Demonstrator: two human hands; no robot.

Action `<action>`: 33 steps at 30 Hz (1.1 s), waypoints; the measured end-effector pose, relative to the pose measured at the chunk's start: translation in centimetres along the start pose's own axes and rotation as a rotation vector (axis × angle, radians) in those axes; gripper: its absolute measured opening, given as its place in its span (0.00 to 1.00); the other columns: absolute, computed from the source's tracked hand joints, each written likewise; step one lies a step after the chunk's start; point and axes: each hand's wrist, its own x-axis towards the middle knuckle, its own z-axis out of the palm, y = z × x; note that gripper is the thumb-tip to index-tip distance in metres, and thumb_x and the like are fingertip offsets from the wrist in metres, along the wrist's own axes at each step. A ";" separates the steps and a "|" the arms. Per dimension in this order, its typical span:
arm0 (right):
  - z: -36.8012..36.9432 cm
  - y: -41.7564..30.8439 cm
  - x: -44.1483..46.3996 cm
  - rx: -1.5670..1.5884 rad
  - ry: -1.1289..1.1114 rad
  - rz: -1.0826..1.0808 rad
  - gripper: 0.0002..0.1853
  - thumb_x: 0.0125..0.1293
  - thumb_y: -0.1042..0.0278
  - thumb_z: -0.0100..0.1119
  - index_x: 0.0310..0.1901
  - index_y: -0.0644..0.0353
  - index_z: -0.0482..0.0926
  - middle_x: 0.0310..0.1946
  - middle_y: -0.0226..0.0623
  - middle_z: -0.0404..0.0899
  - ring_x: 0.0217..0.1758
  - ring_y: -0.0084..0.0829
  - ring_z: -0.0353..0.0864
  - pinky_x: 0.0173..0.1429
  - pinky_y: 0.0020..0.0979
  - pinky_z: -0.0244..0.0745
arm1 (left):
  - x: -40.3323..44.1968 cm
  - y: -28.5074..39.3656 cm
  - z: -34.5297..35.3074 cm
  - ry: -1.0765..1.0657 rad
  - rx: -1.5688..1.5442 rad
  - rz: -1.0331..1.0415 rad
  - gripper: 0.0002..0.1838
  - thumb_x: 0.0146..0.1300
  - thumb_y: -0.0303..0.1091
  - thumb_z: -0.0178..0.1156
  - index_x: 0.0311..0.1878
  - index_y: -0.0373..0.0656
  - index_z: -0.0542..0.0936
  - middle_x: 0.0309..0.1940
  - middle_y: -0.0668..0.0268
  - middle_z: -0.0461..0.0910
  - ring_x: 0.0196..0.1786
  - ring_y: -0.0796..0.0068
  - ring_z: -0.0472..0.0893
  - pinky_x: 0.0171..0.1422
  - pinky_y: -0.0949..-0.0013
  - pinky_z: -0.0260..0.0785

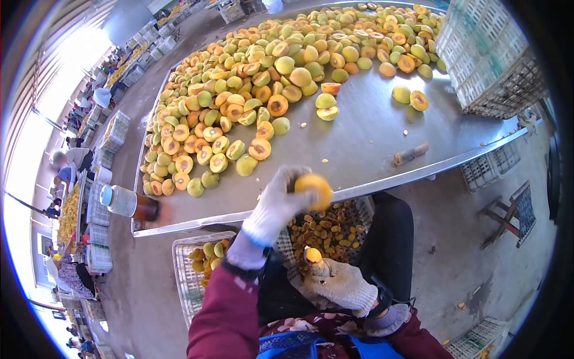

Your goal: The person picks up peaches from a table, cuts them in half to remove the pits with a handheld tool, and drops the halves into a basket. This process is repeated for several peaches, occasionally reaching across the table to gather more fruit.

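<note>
My left hand [284,200], in a pale glove, holds a yellow-orange fruit half [315,191] over the table's front edge. Lower down, my right hand [338,281], in a dirty glove, is closed round a tool with a small yellow-orange piece [313,255] at its tip; its handle is mostly hidden. Beneath both hands a basket [365,215] holds many small brown and yellow pieces. A large heap of halved and whole fruit [257,102] lies on the metal table [359,143].
A white crate [182,269] with fruit pieces stands at lower left. A jar of dark liquid [128,203] is at the table's left corner. Tall crates [490,60] stand at the right end, a stool [511,215] beyond. Several people work at far left.
</note>
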 end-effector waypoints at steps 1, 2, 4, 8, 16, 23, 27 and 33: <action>0.1 0.5 0.5 -0.180 0.082 -0.088 0.17 0.61 0.51 0.62 0.44 0.53 0.77 0.21 0.29 0.78 0.21 0.22 0.78 0.27 0.26 0.72 | -2.9 1.5 0.1 -0.132 -0.045 -0.013 0.27 0.54 0.28 0.70 0.58 0.37 0.74 0.51 0.63 0.77 0.54 0.75 0.76 0.59 0.70 0.70; 0.3 0.9 0.8 -0.366 0.162 -0.173 0.18 0.61 0.48 0.61 0.45 0.53 0.77 0.22 0.31 0.81 0.23 0.25 0.82 0.30 0.28 0.75 | -5.3 2.4 0.2 -0.260 -0.095 -0.026 0.28 0.54 0.27 0.70 0.59 0.38 0.74 0.51 0.63 0.77 0.54 0.74 0.76 0.60 0.69 0.70; 0.9 1.3 0.7 -0.508 0.253 -0.202 0.19 0.61 0.47 0.61 0.45 0.53 0.78 0.23 0.33 0.82 0.26 0.29 0.84 0.33 0.30 0.77 | -7.3 0.5 -0.4 -0.167 0.410 0.194 0.28 0.55 0.25 0.69 0.61 0.38 0.74 0.51 0.64 0.77 0.54 0.75 0.76 0.61 0.69 0.70; 1.2 1.4 -0.4 -0.264 0.327 -0.280 0.21 0.61 0.44 0.61 0.48 0.51 0.78 0.25 0.37 0.83 0.31 0.41 0.85 0.39 0.37 0.79 | -10.0 -2.6 -0.1 0.202 -0.514 -0.178 0.27 0.58 0.28 0.64 0.62 0.40 0.71 0.53 0.57 0.77 0.55 0.65 0.78 0.63 0.65 0.70; 2.3 0.4 -1.1 -0.419 0.266 -0.238 0.22 0.61 0.42 0.59 0.47 0.50 0.77 0.34 0.43 0.83 0.40 0.49 0.83 0.44 0.43 0.78 | -11.6 -1.5 3.5 0.145 -0.759 -0.057 0.29 0.58 0.41 0.60 0.62 0.39 0.71 0.54 0.54 0.76 0.55 0.58 0.77 0.65 0.57 0.67; 2.5 0.8 -0.9 -0.447 0.324 -0.246 0.20 0.61 0.42 0.59 0.44 0.50 0.77 0.32 0.43 0.83 0.37 0.49 0.84 0.42 0.44 0.78 | -12.4 -1.6 4.9 0.193 -0.608 0.034 0.31 0.71 0.57 0.49 0.60 0.36 0.71 0.53 0.55 0.77 0.55 0.63 0.77 0.63 0.59 0.68; 2.7 1.3 -1.0 -0.380 0.310 -0.256 0.20 0.60 0.45 0.63 0.44 0.52 0.78 0.32 0.42 0.83 0.37 0.44 0.85 0.42 0.41 0.79 | -12.5 -1.2 5.7 0.192 -0.545 0.195 0.24 0.74 0.47 0.49 0.59 0.35 0.73 0.55 0.57 0.77 0.54 0.65 0.79 0.61 0.61 0.70; 1.3 1.2 -1.4 -0.210 0.072 -0.216 0.20 0.60 0.47 0.63 0.47 0.52 0.79 0.34 0.45 0.83 0.41 0.45 0.84 0.45 0.40 0.77 | -12.3 0.2 5.9 0.230 -0.344 0.118 0.23 0.74 0.46 0.50 0.58 0.34 0.73 0.53 0.56 0.79 0.49 0.63 0.82 0.59 0.61 0.72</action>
